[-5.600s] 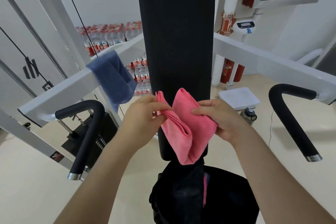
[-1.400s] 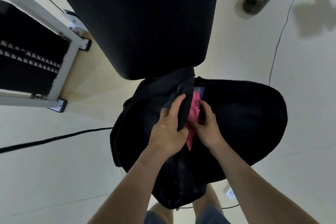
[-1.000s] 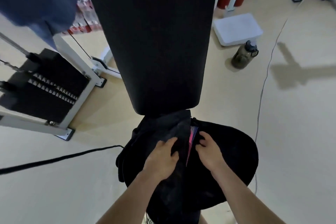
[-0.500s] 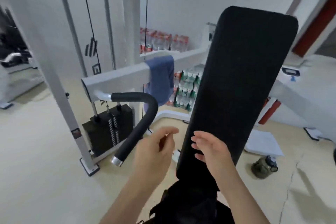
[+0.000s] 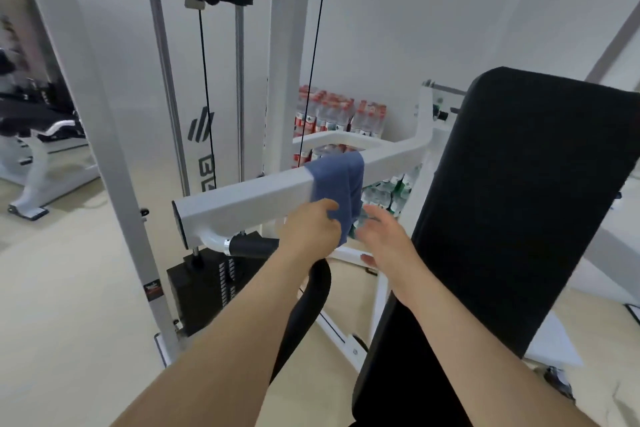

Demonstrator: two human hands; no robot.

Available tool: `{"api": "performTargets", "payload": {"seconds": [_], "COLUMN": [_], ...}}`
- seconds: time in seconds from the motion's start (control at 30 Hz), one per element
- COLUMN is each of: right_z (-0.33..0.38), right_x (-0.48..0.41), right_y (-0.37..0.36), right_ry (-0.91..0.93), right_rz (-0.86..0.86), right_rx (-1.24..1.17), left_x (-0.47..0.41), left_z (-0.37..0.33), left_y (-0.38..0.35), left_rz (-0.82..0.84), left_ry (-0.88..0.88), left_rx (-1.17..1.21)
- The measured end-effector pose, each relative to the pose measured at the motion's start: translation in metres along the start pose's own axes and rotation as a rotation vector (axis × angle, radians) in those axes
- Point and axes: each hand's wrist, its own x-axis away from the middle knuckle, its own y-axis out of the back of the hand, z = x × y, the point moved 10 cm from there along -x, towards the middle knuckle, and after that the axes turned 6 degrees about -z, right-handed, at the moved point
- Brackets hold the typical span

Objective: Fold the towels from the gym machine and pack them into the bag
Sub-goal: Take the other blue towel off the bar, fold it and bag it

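A blue towel [image 5: 341,180] hangs over the white arm [image 5: 249,199] of the gym machine, left of the black back pad [image 5: 512,204]. My left hand [image 5: 310,232] is closed on the towel's lower hanging edge. My right hand [image 5: 384,236] is just to the right of the towel with its fingers spread, holding nothing. The bag and the pink towel are out of view.
A black curved handle [image 5: 304,302] hangs below the white arm, under my left forearm. The weight stack [image 5: 204,288] and cables stand behind. Packs of water bottles [image 5: 341,114] line the wall. Another machine [image 5: 38,135] stands at far left.
The pink towel went into the black bag. Both hands then left the bag and rose toward the machine's arm, and my left hand has taken hold of the blue towel.
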Motion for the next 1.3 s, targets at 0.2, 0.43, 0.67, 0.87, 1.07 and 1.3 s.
{"api": "performTargets", "payload": {"seconds": [0.2,0.43,0.67,0.87,1.07,1.3], "right_z": [-0.023,-0.032,-0.023,-0.026,0.019,-0.036], "right_x": [-0.102,-0.160,-0.090,0.007,0.083,0.172], "right_y": [-0.026,-0.041,-0.045,-0.045,-0.045,-0.064], "right_ry": [-0.003,0.048,-0.098,-0.199,-0.045,-0.386], "right_rz": [0.098,0.122,0.313,0.270,0.197,0.316], "right_rx": [-0.023,0.015,-0.631,-0.489,-0.138,-0.427], "left_x": [-0.079,-0.096,-0.029,0.039,0.103,0.157], "left_z": [0.031,0.035,0.049,0.034,0.026,0.012], "left_y": [-0.057,-0.032,0.053,0.083,0.102,0.086], "left_rz": [0.199,-0.055,-0.413,-0.294,-0.273,-0.135], "left_ry": [0.149,0.234,0.404,0.327,0.273,0.326], "left_rx": [-0.087,0.283,1.026,1.135,1.100,1.394]}}
